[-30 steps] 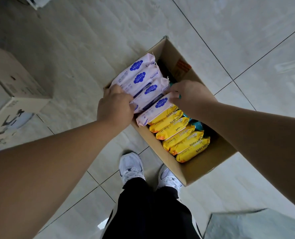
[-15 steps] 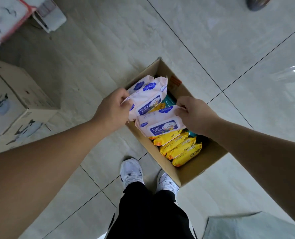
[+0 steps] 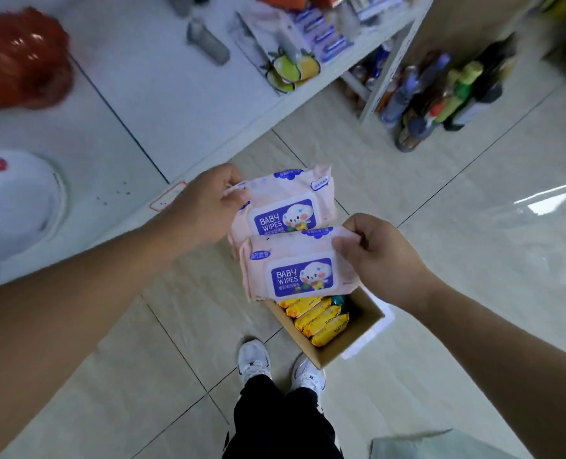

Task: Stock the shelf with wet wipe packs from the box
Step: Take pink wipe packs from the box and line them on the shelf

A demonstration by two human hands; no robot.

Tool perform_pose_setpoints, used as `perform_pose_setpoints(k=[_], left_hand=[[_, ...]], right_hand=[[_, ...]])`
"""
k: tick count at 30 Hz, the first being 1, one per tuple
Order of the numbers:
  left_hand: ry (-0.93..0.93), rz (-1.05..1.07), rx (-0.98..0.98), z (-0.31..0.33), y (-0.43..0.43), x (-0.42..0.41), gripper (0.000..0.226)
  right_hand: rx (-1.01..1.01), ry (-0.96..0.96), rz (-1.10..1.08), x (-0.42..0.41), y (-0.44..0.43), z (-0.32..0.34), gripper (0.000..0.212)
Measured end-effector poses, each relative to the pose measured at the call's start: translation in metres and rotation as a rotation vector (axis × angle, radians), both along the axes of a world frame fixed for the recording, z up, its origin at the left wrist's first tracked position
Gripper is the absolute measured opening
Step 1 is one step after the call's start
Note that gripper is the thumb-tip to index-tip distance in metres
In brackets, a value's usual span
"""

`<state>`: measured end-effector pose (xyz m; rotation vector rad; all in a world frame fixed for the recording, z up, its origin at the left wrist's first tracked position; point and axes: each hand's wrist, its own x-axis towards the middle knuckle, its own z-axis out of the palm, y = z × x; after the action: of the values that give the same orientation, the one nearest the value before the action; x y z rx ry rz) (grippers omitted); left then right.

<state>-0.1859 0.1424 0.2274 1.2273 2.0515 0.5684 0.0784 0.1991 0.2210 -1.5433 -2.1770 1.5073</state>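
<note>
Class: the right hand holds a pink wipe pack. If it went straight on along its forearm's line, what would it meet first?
Probably the other pink pack, held by the left hand, beyond the right hand and its own pack; after that the white shelf. Depth between the packs is unclear.

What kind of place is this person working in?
Probably a small shop: a white shelf carrying goods, rows of bottles nearby, and a cardboard box of wipe packs on the floor.
</note>
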Motion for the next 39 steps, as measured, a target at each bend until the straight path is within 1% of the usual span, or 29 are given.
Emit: perform_pose_setpoints(k=[6, 10, 12, 16, 18, 22, 26, 29, 32, 36, 38, 39], left_hand=[[0.038, 0.027, 0.015, 0.166, -0.024, -0.012, 0.012], [0.102, 0.08, 0.098, 0.276, -0.056, -0.028, 0.014], [0.132, 0.131, 0.131, 0.325, -0.078, -0.041, 0.014], [0.165, 0.195, 0.174, 0.404, -0.132, -0.068, 0.013], [0.202, 0.242, 0.194, 0.434, -0.165, -0.083, 0.017], [0.285, 0.364, 0.235, 0.479, -0.233, -0.11, 0.016], [0.356, 0.46, 0.25, 0.506, -0.299, -0.141, 0.014], [0.369, 0.527, 0.241, 0.513, -0.342, -0.169, 0.016], [0.371, 0.58, 0.231, 0.516, -0.377, -0.203, 0.018], [0.336, 0.601, 0.213, 0.513, -0.418, -0.259, 0.013], [0.328, 0.599, 0.227, 0.51, -0.435, -0.285, 0.012], [0.328, 0.603, 0.232, 0.508, -0.441, -0.298, 0.012]], right_hand=[[0.073, 0.127, 0.078, -0.018, -0.016, 0.163, 0.026], [0.165, 0.232, 0.167, -0.049, -0.03, 0.259, 0.025], [0.181, 0.289, 0.211, -0.066, -0.041, 0.298, 0.025], [0.236, 0.378, 0.319, -0.103, -0.065, 0.355, 0.006], [0.229, 0.425, 0.387, -0.128, -0.078, 0.38, 0.007], [0.231, 0.522, 0.507, -0.181, -0.116, 0.421, 0.013], [0.183, 0.552, 0.586, -0.234, -0.164, 0.442, 0.02], [0.148, 0.595, 0.614, -0.275, -0.2, 0.452, 0.02], [0.12, 0.624, 0.626, -0.316, -0.232, 0.458, 0.029], [0.085, 0.635, 0.621, -0.368, -0.269, 0.457, 0.033], [0.072, 0.629, 0.614, -0.396, -0.284, 0.454, 0.033], [0.067, 0.628, 0.615, -0.41, -0.291, 0.453, 0.029]])
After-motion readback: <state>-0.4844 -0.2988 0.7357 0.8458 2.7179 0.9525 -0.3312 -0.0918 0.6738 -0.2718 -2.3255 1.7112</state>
